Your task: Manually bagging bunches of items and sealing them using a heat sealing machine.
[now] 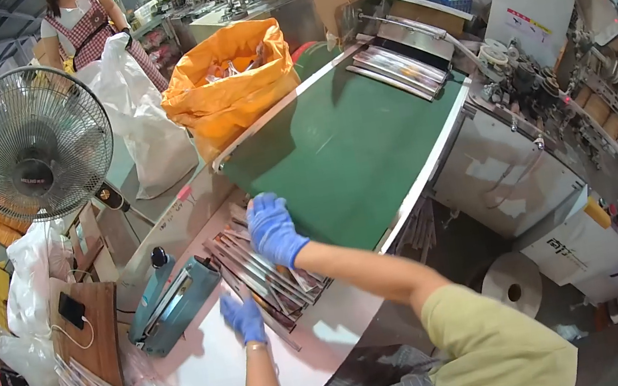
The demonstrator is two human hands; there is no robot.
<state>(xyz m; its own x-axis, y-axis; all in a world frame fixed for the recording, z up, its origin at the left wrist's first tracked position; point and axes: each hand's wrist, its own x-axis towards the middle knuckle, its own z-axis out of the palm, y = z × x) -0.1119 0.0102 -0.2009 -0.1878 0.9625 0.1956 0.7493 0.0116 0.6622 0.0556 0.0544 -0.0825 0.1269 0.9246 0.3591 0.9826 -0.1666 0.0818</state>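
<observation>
A: ok so where's the stuff you're handling, and why are your hands split like that

B: the bundle of long flat packs (258,282) is on the white bench (218,385), just beside the near end of the green belt (337,164). Your right hand (273,229) is over its far right side and your left hand (244,316) is at its near left edge, so my guess is you're steadying the pile from both sides

A: gripping or just touching?

B: can't tell tbh, your fingers look a bit bent but their undersides are hidden

A: and the packs?

B: thin, shiny, silvery with brown and reddish bits, fanned unevenly, one poking out toward you. Teal machine (173,307) sits close on the left, probably for easy reach, and similar packs (399,72) lie at the belt's far end
</observation>
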